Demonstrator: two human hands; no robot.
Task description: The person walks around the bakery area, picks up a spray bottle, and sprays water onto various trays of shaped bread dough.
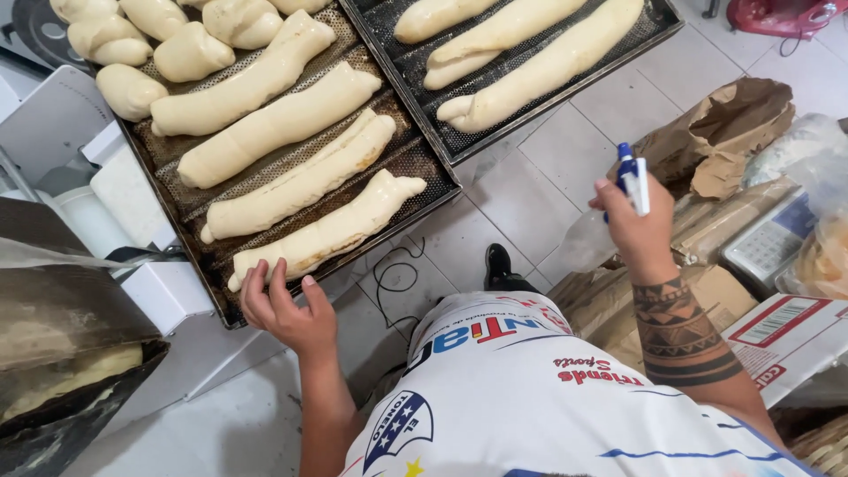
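Left hand (pixel 287 309) rests open-fingered on the nearest raw dough loaf (pixel 327 231) at the tray (pixel 199 256) edge, best touched lightly, while right hand (pixel 638 231) grips a spray bottle (pixel 609 225).

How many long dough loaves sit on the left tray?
4 on the left tray, side by side: farthest, second, third, and nearest, by the left hand. Small rolls not counted.

View: I had one head camera only.
Facing: it looked steeply down past my shirt (pixel 530 389) to the floor (pixel 521 203).
Nearness: close; trays (pixel 177 212) filled the top.
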